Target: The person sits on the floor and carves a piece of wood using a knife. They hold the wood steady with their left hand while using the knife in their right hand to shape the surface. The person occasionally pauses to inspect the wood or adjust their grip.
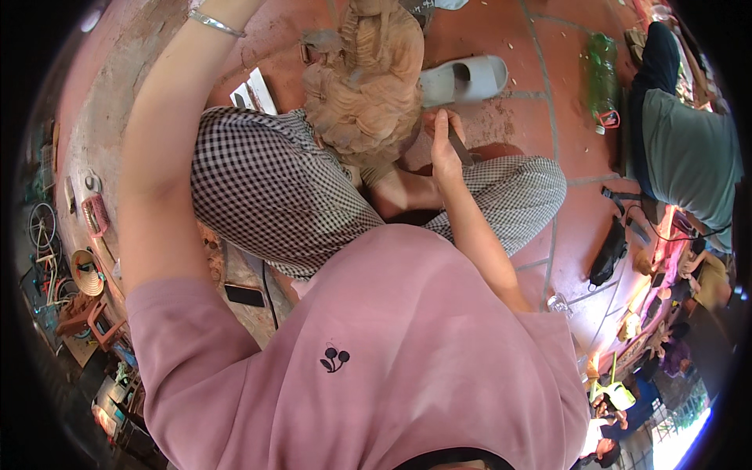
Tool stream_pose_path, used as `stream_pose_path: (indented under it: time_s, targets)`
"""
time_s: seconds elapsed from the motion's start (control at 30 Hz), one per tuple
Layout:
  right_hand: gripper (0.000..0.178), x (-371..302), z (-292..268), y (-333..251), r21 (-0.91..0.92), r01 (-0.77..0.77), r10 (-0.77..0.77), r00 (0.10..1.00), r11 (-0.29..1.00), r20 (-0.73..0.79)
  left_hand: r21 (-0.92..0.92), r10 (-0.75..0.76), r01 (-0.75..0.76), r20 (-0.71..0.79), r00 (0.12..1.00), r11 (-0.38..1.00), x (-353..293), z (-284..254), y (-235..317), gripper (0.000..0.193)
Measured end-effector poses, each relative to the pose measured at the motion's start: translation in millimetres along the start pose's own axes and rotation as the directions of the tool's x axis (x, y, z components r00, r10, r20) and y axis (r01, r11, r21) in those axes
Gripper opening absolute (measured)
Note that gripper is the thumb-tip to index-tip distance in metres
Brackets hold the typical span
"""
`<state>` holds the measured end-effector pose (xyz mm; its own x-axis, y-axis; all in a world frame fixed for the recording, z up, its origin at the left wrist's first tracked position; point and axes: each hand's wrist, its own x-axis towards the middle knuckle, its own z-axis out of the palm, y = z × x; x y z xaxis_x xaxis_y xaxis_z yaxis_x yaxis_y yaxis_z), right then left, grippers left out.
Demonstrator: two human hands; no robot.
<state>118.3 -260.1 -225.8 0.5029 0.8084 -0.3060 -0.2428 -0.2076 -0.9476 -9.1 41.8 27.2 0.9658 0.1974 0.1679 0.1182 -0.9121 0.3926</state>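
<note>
A brown carved wooden figure, with deep folds and rounded shapes, stands between my crossed legs at the top of the view. My right hand is closed around a flat, dark strip, just right of the carving's lower part. The thumb lies along the strip, whose kind I cannot make out. My left arm reaches up past the carving's left side, with a silver bracelet at the wrist. The left hand itself lies beyond the upper edge, out of sight.
A pale grey slipper lies right of the carving, and a white flat piece left of it. Farther right are a green plastic bottle, a black pouch and a seated person. A phone rests by my left thigh.
</note>
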Motion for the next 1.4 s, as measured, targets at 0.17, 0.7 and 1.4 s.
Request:
stream_pose_path:
  time_s: [0.17,0.7,1.4]
  targets:
    - [0.032,-11.2,12.1,-57.2,-0.002,0.227,-0.222,0.957,0.974,0.187,0.092,-0.006,0.015,-0.096,0.995,0.996,-12.1,11.0,6.1,0.061]
    - [0.014,43.9,0.2,-139.5,-0.493,0.746,-0.443,0.664,0.447,0.603,0.060,0.001,0.007,-0.135,0.991,0.998,-6.5,17.4,0.1,0.062]
    - [0.019,77.9,21.0,-175.4,-0.517,0.724,-0.080,0.612,0.456,0.787,0.116,0.000,0.018,-0.153,0.988,0.993,-2.9,27.9,-13.4,0.063]
